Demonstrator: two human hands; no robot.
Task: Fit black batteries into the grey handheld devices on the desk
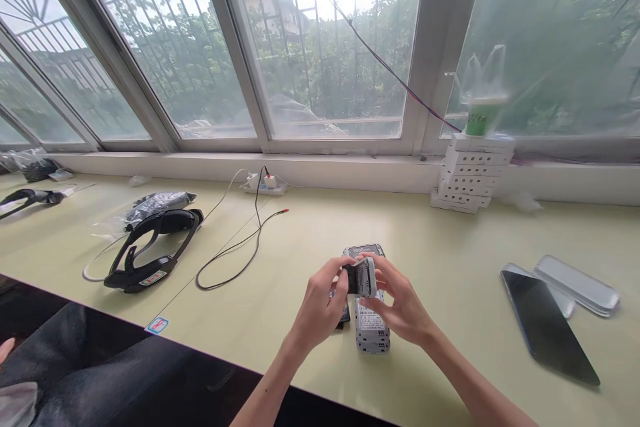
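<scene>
Both hands meet over the near middle of the table. My right hand is closed round a small white-edged device, tilted up, with printing on its inner side. The fingers of my left hand pinch a dark flat piece against that device; whether the two are joined I cannot tell. Below them lies a grey device with a printed label. Behind, a battery marked 3000mAh is partly hidden by the fingers. Another dark item shows beneath my left hand.
A black headset and a loose black cable lie to the left, near a power strip. At right are a dark phone and silvery cases. White boxes stand by the window, topped by a green cup.
</scene>
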